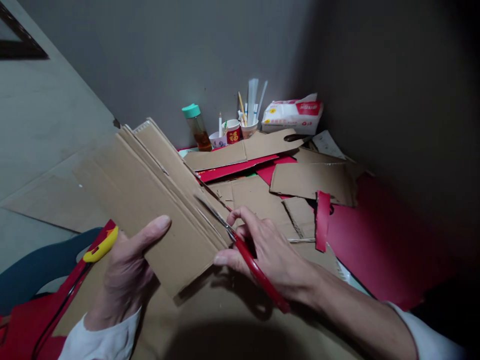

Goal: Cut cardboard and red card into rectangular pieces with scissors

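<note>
A creased piece of brown cardboard (165, 215) tilts up in front of me. My left hand (131, 255) grips its left side, thumb on the near face and the fingers hidden behind. With my right hand (270, 255) I hold red-handled scissors (258, 272) at the cardboard's right edge. Their blades lie along the creased strip and point up to the left; whether they cut into it I cannot tell. My right thumb touches the lower right corner of the cardboard.
A yellow-handled tool (100, 246) with a black cord lies at left. Behind are a bottle with a teal lid (197, 127), paper cups (249, 129) with pencils and sticks, and a tissue pack (292, 116). Cardboard scraps (311, 182) and red board (386, 240) cover the right.
</note>
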